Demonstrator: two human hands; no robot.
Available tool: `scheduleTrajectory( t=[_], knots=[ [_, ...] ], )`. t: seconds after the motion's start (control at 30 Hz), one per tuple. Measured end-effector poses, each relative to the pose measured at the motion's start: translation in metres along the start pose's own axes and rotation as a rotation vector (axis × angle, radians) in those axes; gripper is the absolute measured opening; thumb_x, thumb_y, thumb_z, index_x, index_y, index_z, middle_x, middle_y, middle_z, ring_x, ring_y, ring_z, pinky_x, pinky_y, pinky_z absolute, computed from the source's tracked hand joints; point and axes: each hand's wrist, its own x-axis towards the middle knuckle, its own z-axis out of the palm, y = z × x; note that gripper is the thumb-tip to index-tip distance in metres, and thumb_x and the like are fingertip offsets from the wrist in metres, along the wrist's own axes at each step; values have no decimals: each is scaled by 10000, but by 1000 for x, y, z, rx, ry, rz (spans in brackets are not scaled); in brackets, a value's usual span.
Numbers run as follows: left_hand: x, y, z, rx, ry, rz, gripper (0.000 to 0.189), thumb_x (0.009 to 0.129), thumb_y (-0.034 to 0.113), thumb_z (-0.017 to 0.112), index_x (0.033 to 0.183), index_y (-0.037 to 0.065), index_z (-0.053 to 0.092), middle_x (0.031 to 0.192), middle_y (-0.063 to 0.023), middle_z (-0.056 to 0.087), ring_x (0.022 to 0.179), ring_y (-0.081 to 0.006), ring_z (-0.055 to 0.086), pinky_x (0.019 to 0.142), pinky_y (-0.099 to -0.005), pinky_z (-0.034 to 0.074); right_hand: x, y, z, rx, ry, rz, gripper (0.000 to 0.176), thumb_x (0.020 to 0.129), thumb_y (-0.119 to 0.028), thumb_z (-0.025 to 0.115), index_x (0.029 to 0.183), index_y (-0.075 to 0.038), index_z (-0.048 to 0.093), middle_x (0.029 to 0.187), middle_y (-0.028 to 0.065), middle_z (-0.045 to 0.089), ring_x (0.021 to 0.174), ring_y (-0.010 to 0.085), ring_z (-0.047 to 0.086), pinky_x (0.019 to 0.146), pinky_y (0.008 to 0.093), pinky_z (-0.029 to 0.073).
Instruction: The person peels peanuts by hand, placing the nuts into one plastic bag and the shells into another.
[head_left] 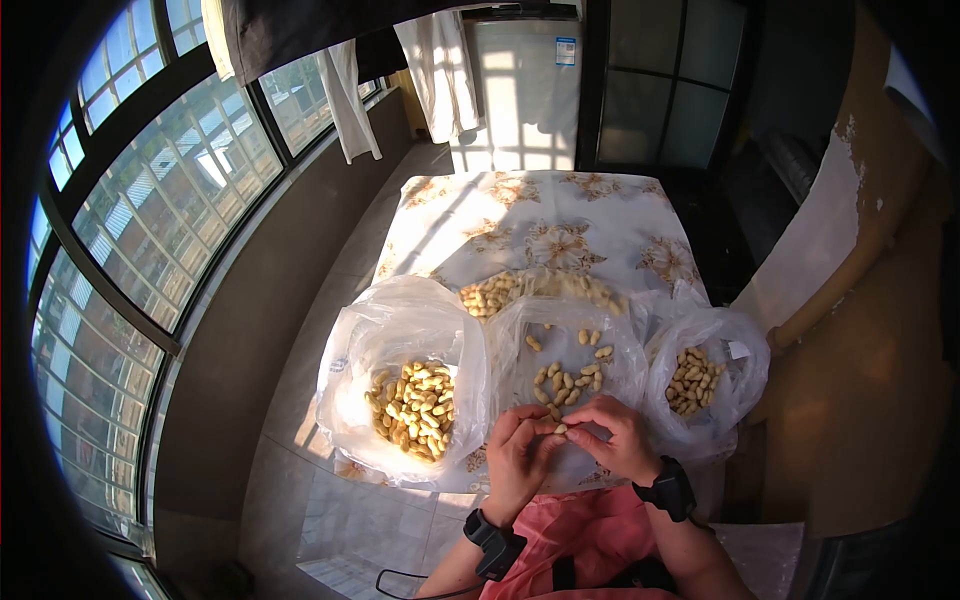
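At the front edge of the table, my left hand [522, 450] and my right hand [612, 437] meet, fingertips pinched on one small peanut [561, 429] between them. Just beyond my fingers, several loose peanuts [566, 383] lie in the middle plastic bag [510, 345], which is spread open. Left of my hands stands a large clear bag [350, 350] with a big heap of peanuts [412, 408]. A smaller bag [745, 385] to the right holds another heap of peanuts [693, 381]. Both wrists wear black bands.
More peanuts [490, 295] lie behind the middle bag on the flowered tablecloth [530, 215]. Windows [180, 170] line the left side, and a white fridge [520, 90] stands behind the table. A pink garment [580, 535] covers my lap.
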Motion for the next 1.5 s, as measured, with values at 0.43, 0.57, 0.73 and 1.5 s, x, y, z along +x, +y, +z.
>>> scheduleTrajectory(
  t=[0.43,0.57,0.73,1.5],
  knots=[
    [1,1,0,9,-24,9,200,856,105,868,991,39,735,1169,-111,715,1055,-289,694,902,-379,549,1,2,0,-12,-9,-50,157,927,-111,797,1080,-81,777,939,81,741,876,299,694,800,406,533],
    [2,1,0,26,-30,29,213,861,122,867,1011,43,737,1167,-112,715,1053,-294,692,902,-381,548,2,-2,-1,3,-1,-13,123,935,-134,796,1038,-75,764,925,83,732,866,303,688,798,405,527],
    [3,4,1,21,-17,25,243,839,142,880,1018,57,739,1149,-99,717,1043,-304,685,886,-396,548,1,-2,-1,7,-6,6,116,943,-158,797,1001,-69,751,906,87,719,853,304,682,789,405,523],
    [2,3,0,-2,-29,39,170,893,96,831,1009,43,719,1109,-110,725,1011,-296,693,872,-388,552,-2,0,-1,19,4,28,178,947,-171,799,1077,-60,750,969,113,729,902,312,694,818,407,539]
  ],
)
